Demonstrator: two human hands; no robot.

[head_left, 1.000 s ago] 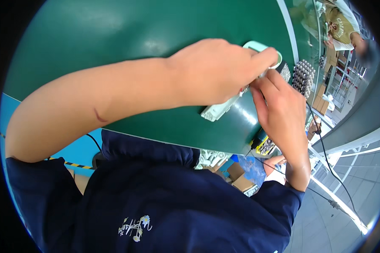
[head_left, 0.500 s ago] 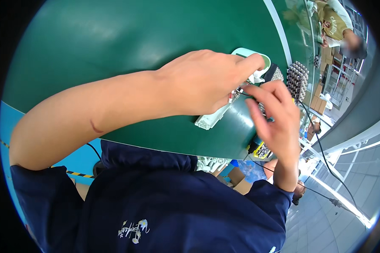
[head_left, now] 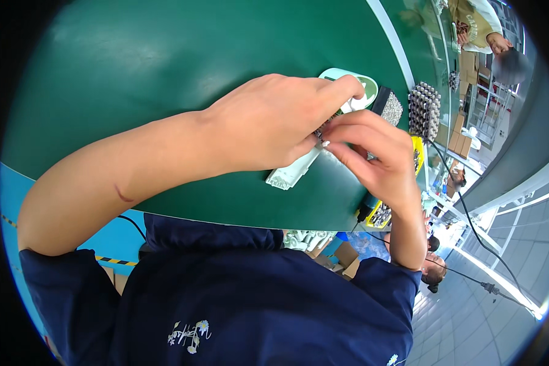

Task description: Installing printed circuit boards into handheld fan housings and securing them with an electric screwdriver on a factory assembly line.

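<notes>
A pale mint-green plastic housing (head_left: 293, 171) lies over the green table, its handle end below my left hand and its rounded end beyond my fingers; the hand hides the middle. My left hand (head_left: 280, 122) is closed round it, palm down, with thumb and index finger on either side of the small dark and metal parts inside. The fingertips of my right hand (head_left: 375, 149) are pinched together at those parts, next to my left thumb. A tiny white piece (head_left: 326, 144) shows at the right fingertips; its exact kind is too small to make out.
Right of my hands are a dark tray of small silver parts (head_left: 392, 110), a block of metal cylinders (head_left: 424, 110) and a yellow bin (head_left: 418, 154). A dark corded tool (head_left: 367, 206) lies by the table's near edge. A co-worker (head_left: 479, 27) is across at the upper right.
Both hands and the housing have shifted left. My right hand, loosely spread before, has come in against the housing, and its fingertips have closed in a pinch.
</notes>
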